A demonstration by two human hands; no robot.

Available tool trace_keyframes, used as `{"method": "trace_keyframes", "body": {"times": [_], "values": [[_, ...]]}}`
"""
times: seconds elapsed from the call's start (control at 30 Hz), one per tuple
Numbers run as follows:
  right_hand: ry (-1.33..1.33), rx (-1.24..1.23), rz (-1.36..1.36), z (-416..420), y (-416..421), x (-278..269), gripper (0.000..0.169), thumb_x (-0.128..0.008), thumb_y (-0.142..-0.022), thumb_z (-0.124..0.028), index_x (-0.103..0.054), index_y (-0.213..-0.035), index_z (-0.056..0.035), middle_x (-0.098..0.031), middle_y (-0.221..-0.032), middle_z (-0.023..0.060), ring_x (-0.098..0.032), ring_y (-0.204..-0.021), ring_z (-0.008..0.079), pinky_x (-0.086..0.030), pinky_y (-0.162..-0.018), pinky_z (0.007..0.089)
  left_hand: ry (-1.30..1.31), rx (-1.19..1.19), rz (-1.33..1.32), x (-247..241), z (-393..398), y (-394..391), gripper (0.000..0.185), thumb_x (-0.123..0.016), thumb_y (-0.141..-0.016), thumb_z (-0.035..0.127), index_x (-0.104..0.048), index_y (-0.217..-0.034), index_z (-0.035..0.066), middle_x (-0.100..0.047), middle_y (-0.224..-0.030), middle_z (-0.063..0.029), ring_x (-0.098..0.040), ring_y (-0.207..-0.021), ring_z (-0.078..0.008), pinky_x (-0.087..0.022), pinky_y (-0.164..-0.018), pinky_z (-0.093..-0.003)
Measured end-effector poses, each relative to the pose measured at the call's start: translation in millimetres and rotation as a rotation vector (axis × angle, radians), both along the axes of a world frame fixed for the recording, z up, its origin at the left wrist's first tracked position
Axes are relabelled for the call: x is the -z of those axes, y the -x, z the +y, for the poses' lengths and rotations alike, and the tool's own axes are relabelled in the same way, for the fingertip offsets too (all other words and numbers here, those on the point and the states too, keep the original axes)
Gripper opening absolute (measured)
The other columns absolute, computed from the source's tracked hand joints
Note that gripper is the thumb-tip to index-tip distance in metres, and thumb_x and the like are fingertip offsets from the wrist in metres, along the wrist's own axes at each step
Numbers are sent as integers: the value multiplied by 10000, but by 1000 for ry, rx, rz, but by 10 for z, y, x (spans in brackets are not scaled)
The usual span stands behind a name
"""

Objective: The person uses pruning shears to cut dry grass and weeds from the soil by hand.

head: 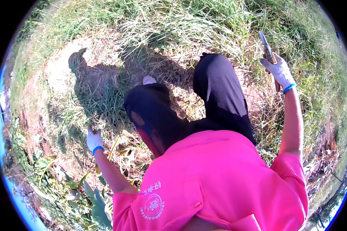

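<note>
My left hand (94, 140), in a white work glove with a blue cuff, reaches out to the left. Its fingertips meet the near end of a heap of loose green grass (101, 101), partly in shadow. Blades hide the fingers there, so whether they grip any grass cannot be told. Out to the right, my right hand (279, 70) wears a matching glove and is closed around the wooden handle (273, 59) of a hand tool that looks like a sickle. Its metal blade (266, 44) points up and away, above the grass.
Long grass (173, 29) lies flattened ahead, with standing grass (303, 46) to the right. My bent knees in dark trousers (219, 83) and a pale shoe (149, 80) are between my hands. Broad-leaved plants (99, 209) grow at the lower left. Bare reddish soil (31, 95) shows at left.
</note>
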State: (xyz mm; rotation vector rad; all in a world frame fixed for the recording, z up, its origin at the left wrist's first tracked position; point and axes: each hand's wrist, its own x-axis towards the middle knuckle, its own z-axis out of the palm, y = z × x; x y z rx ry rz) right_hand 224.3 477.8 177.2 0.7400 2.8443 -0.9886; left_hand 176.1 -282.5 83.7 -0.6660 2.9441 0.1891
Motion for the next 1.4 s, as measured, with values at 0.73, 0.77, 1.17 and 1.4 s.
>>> {"method": "trace_keyframes", "body": {"times": [0.73, 0.77, 1.17, 1.4], "values": [[-34, -586, -763, -237, 1866, 2969, 541, -595, -787, -483, -720, -1049, -26, -700, -1072, 213, -683, -992, 353, -538, -875, 426, -13, 1268, -601, 881, 4172, 2451, 346, -541, -917, 237, -606, -1230, 105, -626, -1213, -129, -612, -1087, -347, -492, -925, -448], [-65, -551, -791, -244, 1958, 2949, 541, -579, -809, -485, -716, -1067, -29, -696, -1094, 211, -681, -1007, 354, -536, -882, 432, 1, 1288, -718, 1179, 4438, 2475, 349, -544, -912, 243, -597, -1226, 99, -617, -1226, -134, -616, -1085, -343, -500, -917, -454], [279, -98, -873, 329, 2155, 2844, 707, -610, -828, -586, -580, -1254, -23, -684, -1037, 225, -662, -990, 335, -500, -871, 423, -3, 915, -671, 2617, 4928, 2093, 435, -636, -854, 238, -569, -1259, 94, -633, -1177, -198, -630, -1048, -401, -519, -894, -485], [455, -514, -728, -35, 1751, 3047, 673, -617, -816, -616, -681, -1047, 12, -678, -817, 198, -654, -789, 272, -501, -744, 386, -117, 802, -509, 2245, 4884, 2101, 340, -514, -915, 351, -688, -1035, 84, -681, -1033, -201, -649, -962, -388, -510, -848, -489]]}}
